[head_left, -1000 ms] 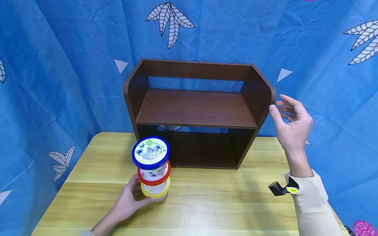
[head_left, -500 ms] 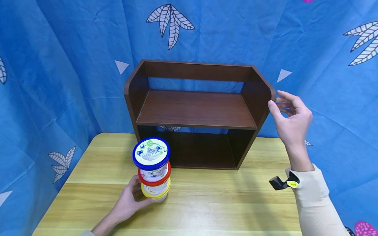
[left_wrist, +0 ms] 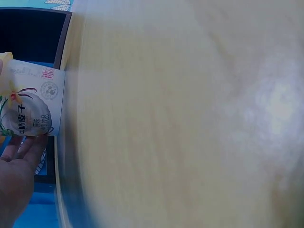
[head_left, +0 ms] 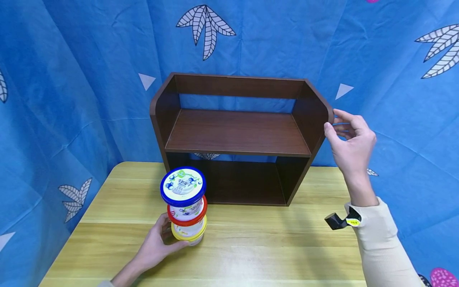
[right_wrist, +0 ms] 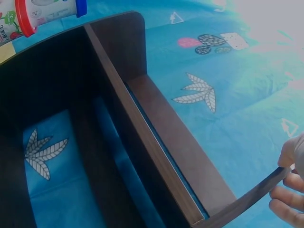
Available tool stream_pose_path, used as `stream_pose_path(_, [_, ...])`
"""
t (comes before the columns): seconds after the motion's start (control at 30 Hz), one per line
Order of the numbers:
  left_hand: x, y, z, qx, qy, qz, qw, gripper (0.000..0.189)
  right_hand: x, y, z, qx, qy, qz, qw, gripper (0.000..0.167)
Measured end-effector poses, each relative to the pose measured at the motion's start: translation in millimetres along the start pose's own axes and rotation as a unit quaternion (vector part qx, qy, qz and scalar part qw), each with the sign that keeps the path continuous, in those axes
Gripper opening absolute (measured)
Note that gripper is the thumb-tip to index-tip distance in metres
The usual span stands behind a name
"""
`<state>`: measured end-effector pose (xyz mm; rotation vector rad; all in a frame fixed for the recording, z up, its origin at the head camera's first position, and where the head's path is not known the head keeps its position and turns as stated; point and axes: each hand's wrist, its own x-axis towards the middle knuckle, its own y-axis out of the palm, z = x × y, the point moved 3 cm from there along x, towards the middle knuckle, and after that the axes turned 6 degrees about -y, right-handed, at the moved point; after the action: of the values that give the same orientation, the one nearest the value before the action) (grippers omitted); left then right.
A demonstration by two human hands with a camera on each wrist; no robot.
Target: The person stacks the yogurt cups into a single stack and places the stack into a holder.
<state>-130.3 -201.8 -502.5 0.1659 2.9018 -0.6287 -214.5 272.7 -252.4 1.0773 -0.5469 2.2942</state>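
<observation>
Three round plastic food tubs stand stacked on the table at left in the head view. On top is a blue-lidded tub (head_left: 183,185), then a red-lidded tub (head_left: 187,215), with a yellow-lidded tub (head_left: 190,230) at the bottom. My left hand (head_left: 155,246) grips the bottom tub, thumb in front and fingers round its far left side. The left wrist view shows the fingers against its white printed wall. My right hand (head_left: 354,145) pinches the front edge of the right side panel of a dark brown two-tier shelf (head_left: 236,131), thumb and fingers on either side.
The shelf stands at the back of the light wooden table (head_left: 247,247), just behind the stack. Blue patterned cloth (head_left: 258,36) hangs behind and at both sides. A black wrist camera (head_left: 337,221) juts out from the right sleeve.
My right hand has moved slightly up and left, its fingers coming onto the shelf's side panel edge. The left hand and the stacked tubs have stayed in place.
</observation>
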Motion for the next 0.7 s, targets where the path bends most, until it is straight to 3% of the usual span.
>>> stream_pose_path(0.7, [-1.7, -0.4, 1.6, -0.006, 0.016, -0.004, 0.9998, 0.088, -1.4, 1.6, 2.0, 0.009, 0.01, -0.006, 0.9999, 0.032])
